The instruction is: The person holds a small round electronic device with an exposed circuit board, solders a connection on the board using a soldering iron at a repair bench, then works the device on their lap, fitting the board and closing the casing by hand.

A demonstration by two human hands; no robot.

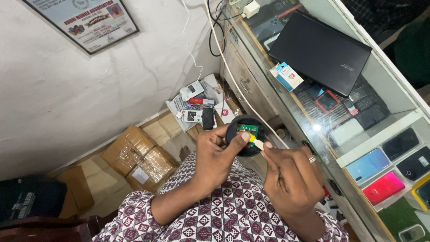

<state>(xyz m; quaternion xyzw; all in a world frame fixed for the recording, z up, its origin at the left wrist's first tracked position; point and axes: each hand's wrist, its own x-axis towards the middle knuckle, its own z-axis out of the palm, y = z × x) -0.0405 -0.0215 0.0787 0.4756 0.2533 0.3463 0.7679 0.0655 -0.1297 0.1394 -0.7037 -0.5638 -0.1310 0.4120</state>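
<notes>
Biggest thing near my hands is the glass counter (286,105), running right past my right hand (291,179), with a closed black laptop (320,51) on top further out and phones (371,163) shelved under the glass. Beyond my left hand (215,154), down on the floor, sits a taped cardboard box (139,157) and a heap of papers and small packets (197,101).

Left hand is clamped round a round black casing (244,134), thumb pressing on the green circuit board (247,129) inside it. Right hand's fingers are pinched together on a small white tool (257,143), tip touching the board.

Risk as I see it: the tip slips and scrapes the board, or the casing twists out of my grip and drops to the floor clutter. Room's tight on the counter side, roomier out past my left hand.
</notes>
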